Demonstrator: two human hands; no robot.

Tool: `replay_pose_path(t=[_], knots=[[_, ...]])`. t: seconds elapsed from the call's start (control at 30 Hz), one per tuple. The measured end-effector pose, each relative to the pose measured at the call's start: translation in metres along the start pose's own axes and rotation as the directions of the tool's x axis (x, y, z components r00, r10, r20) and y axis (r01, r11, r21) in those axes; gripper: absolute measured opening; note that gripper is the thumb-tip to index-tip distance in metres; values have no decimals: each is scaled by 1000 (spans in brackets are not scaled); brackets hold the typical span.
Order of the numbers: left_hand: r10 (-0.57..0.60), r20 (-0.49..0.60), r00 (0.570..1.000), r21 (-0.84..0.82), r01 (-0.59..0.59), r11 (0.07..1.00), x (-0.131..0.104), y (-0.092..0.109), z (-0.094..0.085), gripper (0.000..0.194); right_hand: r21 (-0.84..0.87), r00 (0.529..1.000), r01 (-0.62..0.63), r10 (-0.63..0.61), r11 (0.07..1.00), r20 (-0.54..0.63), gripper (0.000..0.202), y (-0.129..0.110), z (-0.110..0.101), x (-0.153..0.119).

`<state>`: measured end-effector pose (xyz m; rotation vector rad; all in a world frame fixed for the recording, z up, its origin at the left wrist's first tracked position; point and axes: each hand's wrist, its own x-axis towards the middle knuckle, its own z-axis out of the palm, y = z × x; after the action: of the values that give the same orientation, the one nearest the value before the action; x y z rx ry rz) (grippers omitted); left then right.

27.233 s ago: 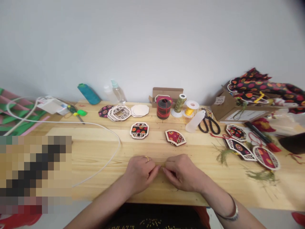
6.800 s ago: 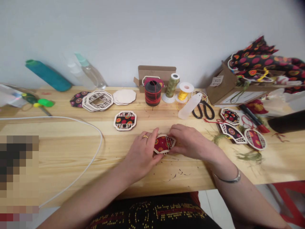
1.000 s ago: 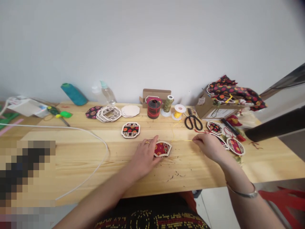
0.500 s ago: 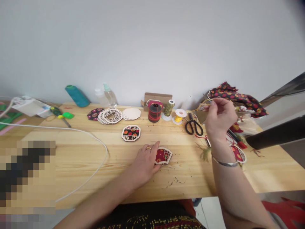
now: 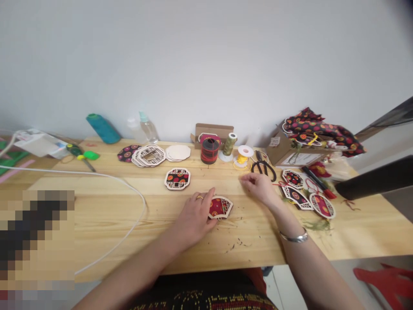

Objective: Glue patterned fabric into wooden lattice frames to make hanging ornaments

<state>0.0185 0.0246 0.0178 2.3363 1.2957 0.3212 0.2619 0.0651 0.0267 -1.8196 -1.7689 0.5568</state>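
My left hand (image 5: 195, 215) rests on the table and grips the left end of a fan-shaped ornament (image 5: 220, 207), which has a pale lattice frame over red patterned fabric. Its small loops show at the upper and lower edges. To the right, my right hand (image 5: 260, 186) is closed in a pinch on thin yellow cord (image 5: 247, 167). Slack cord lies around the base of the white spool (image 5: 245, 151), just beyond my fingertips; the strand inside the pinch is hard to see. An octagonal ornament (image 5: 177, 178) with dark fabric lies beyond my left hand.
Black-handled scissors (image 5: 263, 168) lie behind my right hand. Dark red and green thread spools (image 5: 209, 151) stand at the back beside stacked lattice pieces (image 5: 150, 156). Several finished ornaments (image 5: 322, 205) and a cardboard box (image 5: 280, 148) occupy the right. A white cable (image 5: 142, 202) curves across the left.
My right hand has come down and left from its raised position near the box, bringing the cord back toward the spool. My left hand stays on the fan-shaped ornament.
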Motion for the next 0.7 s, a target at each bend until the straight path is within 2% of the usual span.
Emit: replay_pose_path(t=[0.13, 0.2, 0.37, 0.43, 0.47, 0.53, 0.6, 0.67, 0.7], knots=[[9, -8, 1000, 3, -9, 1000, 2, -2, -1, 72, 38, 997, 47, -49, 998, 60, 23, -4, 6, -6], [25, -17, 1000, 10, -25, 1000, 2, -4, -1, 72, 37, 997, 64, -66, 997, 50, 25, -4, 8, -8], [34, -8, 999, -4, -34, 999, 3, -4, -3, 72, -4, 989, 46, -46, 999, -141, 31, 2, 5, -6], [27, -7, 1000, -13, -28, 1000, 3, -4, -4, 72, -3, 976, 102, -101, 995, -194, 30, 1, 4, -7], [23, -8, 1000, -15, -23, 1000, 3, -4, -4, 73, 5, 967, 169, -165, 986, -192, 27, -1, 3, -8], [15, -13, 1000, -25, -16, 1000, 3, -5, -5, 76, 28, 930, 355, -350, 935, -110, 25, -7, 3, -13], [16, -20, 1000, -46, -17, 999, 4, -6, -6, 82, 39, 860, 505, -507, 862, 64, 41, -14, 3, -17], [31, -24, 999, -70, -33, 997, 5, -6, -7, 88, 19, 796, 571, -559, 821, 235, 68, -19, 2, -20], [39, -25, 999, -77, -41, 996, 5, -6, -8, 90, -3, 781, 577, -551, 817, 293, 76, -22, 1, -21]])
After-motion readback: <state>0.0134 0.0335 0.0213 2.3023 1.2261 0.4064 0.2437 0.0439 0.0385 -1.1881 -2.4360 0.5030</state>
